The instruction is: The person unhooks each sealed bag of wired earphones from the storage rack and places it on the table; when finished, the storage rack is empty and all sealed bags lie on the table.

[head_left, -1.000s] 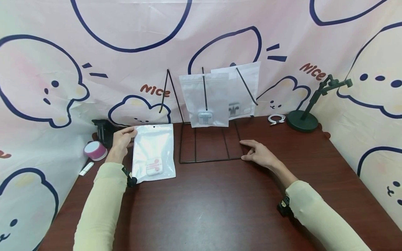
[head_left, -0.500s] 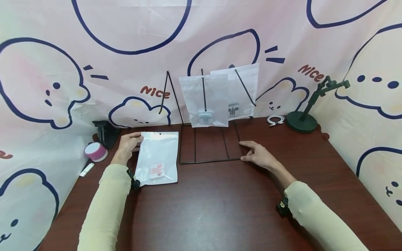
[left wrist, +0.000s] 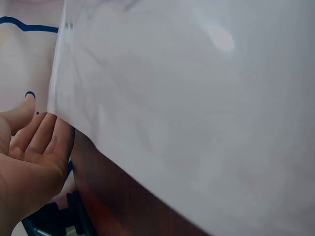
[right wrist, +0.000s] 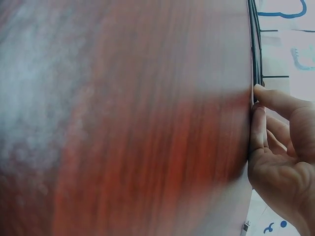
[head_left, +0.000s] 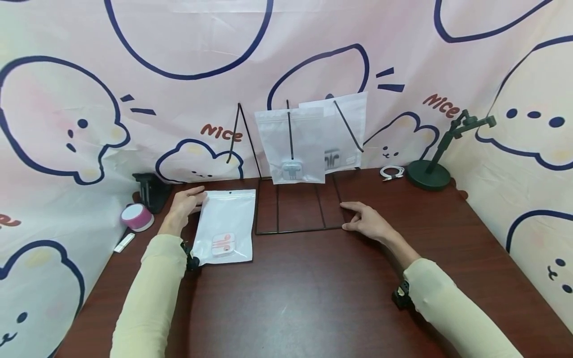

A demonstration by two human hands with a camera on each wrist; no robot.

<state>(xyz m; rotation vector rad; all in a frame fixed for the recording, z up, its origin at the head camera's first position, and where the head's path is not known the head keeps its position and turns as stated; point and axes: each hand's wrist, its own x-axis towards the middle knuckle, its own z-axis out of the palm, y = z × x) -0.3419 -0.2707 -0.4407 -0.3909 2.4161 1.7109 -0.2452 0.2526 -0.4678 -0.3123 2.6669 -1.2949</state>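
Head: white pouch (head_left: pixel 227 221), over the counter (head_left: pixel 286 298); lies right of the nearer left hand (head_left: pixel 181 209), long axis fore-and-aft. Left wrist: fingers (left wrist: pixel 43 136) at pouch edge, thumb apart. Right wrist: right hand (right wrist: pixel 283 169) touches wire rack (right wrist: pixel 255 49), thumb and forefinger parted.

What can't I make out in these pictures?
Head view: lower left of the rear bag, hidden by the front bag.
Head view: rear bag's label, too small to read.
Left wrist: much of the nearest bag, cut off by the edges.
Right wrist: part of the rack, cut off by the top edge.
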